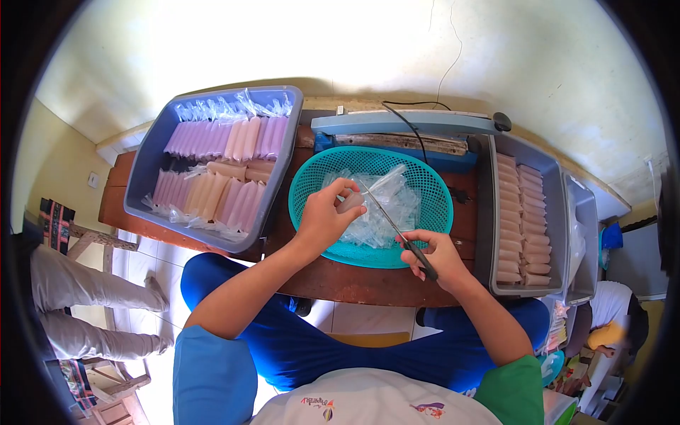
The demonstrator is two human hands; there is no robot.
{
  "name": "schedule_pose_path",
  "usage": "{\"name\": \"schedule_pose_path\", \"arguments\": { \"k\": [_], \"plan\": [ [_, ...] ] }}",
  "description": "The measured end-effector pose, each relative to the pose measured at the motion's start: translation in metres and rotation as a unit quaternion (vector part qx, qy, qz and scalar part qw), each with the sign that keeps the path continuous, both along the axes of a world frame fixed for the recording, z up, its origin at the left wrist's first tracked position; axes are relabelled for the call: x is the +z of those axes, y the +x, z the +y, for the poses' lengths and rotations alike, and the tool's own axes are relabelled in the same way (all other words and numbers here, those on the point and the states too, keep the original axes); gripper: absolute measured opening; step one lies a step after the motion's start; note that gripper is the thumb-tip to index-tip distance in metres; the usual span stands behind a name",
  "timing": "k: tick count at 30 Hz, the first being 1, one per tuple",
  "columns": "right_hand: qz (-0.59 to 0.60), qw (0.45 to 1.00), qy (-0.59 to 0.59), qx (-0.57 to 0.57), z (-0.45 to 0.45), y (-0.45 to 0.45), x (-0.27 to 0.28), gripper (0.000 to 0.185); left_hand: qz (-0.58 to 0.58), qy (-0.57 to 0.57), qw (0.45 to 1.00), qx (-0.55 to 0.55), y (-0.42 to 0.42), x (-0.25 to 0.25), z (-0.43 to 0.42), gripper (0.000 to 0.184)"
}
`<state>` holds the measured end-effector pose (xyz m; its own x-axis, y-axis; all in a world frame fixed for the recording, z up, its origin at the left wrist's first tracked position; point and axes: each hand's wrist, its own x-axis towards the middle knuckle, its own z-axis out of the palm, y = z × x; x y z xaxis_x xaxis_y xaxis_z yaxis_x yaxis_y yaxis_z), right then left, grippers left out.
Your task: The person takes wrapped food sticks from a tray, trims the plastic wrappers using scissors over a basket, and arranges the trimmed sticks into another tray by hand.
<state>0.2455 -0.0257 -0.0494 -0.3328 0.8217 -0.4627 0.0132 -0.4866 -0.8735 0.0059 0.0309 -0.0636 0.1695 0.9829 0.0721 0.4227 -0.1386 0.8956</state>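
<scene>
My left hand (327, 214) is closed on a pale filled plastic tube (349, 203), much of it hidden by the fingers. In my right hand (435, 261) is a pair of scissors (387, 218) with dark handles, its blades pointing up and left toward the tube. Whether the blades are apart is hard to make out. Both hands are above a turquoise perforated basket (340, 256), where clear plastic offcuts (400, 209) lie in a heap.
Left stands a grey-blue tub (185, 232) of purple and peach filled tubes; right, a grey crate (559, 241) with stacked peach tubes. A blue bag sealer (397, 126) with a cord sits behind the basket on the wooden table (333, 287). People are at both sides.
</scene>
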Motion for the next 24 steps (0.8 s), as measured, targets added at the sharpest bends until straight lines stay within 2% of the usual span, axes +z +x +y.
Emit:
{"name": "schedule_pose_path", "arguments": {
  "k": [16,24],
  "plan": [
    [0.014,1.000,0.006,-0.003,-0.002,0.000,-0.003,0.038,0.038,0.065,0.997,-0.020,0.005,-0.007,-0.005,0.032],
    [0.005,1.000,-0.001,-0.004,-0.002,-0.002,-0.001,0.042,0.051,0.071,0.996,-0.027,0.005,-0.010,-0.006,0.033]
  ]
}}
